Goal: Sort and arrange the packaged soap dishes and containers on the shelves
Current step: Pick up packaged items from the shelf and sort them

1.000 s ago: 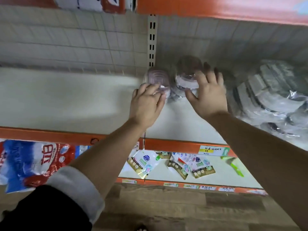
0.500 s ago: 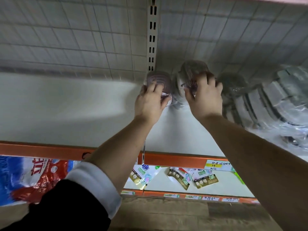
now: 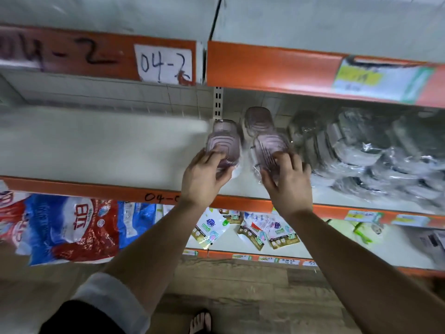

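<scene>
Several ribbed, translucent purple dishes (image 3: 222, 143), film-wrapped.

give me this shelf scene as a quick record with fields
left hand: grips left pink soap dish
right hand: grips right pink soap dish
behind right dish: back pink dish
further right: grey wrapped containers, piled
shelf: white with orange front edge
label: reads 04-2, on the edge above
below: detergent bags, sachets
</scene>
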Available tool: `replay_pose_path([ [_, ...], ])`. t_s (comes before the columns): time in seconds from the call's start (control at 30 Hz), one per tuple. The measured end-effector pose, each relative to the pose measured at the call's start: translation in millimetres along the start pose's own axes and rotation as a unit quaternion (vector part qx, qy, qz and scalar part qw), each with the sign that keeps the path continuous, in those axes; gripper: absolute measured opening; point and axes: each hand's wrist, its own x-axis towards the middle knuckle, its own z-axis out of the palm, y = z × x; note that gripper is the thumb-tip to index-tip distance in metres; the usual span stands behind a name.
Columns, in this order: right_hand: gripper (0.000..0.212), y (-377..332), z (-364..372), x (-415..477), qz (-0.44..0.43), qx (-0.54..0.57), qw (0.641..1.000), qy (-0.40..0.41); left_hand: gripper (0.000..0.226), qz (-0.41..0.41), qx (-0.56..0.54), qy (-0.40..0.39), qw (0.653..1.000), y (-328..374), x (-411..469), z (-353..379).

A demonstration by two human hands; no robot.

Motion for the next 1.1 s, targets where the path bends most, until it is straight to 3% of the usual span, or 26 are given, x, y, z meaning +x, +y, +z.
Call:
replay_pose_path([
  [0.17,0.036,-21,-52,-54,0.015,0.054,0.998,0.005,0.044,0.008,-0.015,0.011,1.000,37,-48,-56],
  [0.4,0.032,-52,-137,-107,-0.032,0.123,0.992,0.022,0.040,0.055,-0.037,0.063,0.996,83,-92,-153],
  [0.6,0.044,-87,-196,-108,-0.068,0.181,0.977,0.093,0.039,0.099,-0.023,0.139,0.985,104,-79,-223],
  [0.77,0.044,-112,-226,-67,-0.097,0.164,0.974,0.120,0.035,0.125,-0.027,0.196,0.972,100,-35,-261],
  [0.9,0.042,-132,-236,-24,-0.098,0.135,0.982,0.092,0.030,0.090,-0.035,0.167,0.981,73,9,-282],
  [1.1,0.046,-159,-222,37,-0.079,0.088,0.992,0.031,0.031,0.067,-0.062,0.049,0.995,22,65,-302],
])
